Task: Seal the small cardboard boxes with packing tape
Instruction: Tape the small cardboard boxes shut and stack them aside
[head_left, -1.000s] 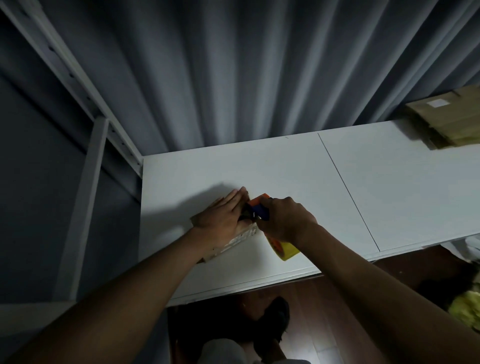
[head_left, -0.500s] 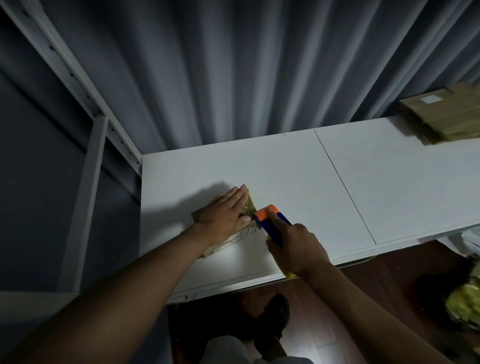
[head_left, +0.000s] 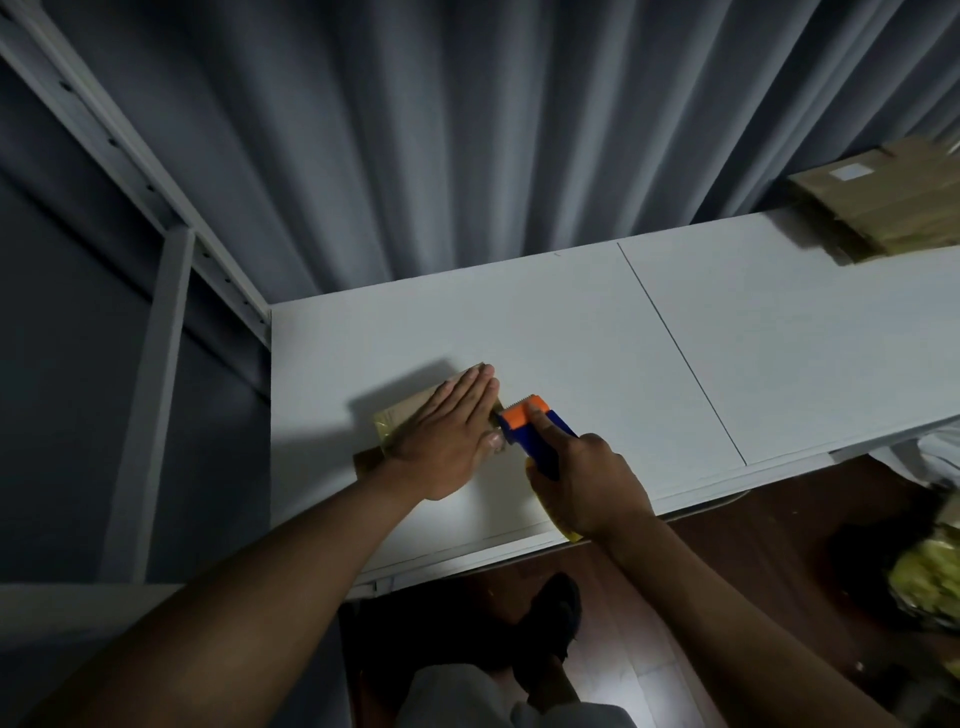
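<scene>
Taping shut a small box at the near left of the bench.

The white bench (head_left: 597, 332) carries the work, with grey curtains (head_left: 467, 130) hanging behind it and a stack of flat cardboard (head_left: 883, 208) well apart at its far right end. Near the front left edge lies the small cardboard box (head_left: 402, 415), mostly hidden under my left hand (head_left: 447, 436), which lies on it palm down with fingers straight and together, I judge to pin the box and smooth the tape so it cannot slide. Just beside its right end, my right hand (head_left: 582, 478) grips the blue handle of the orange-headed tape dispenser (head_left: 530, 418), toothed edge up, probably placed to cut the strip.
</scene>
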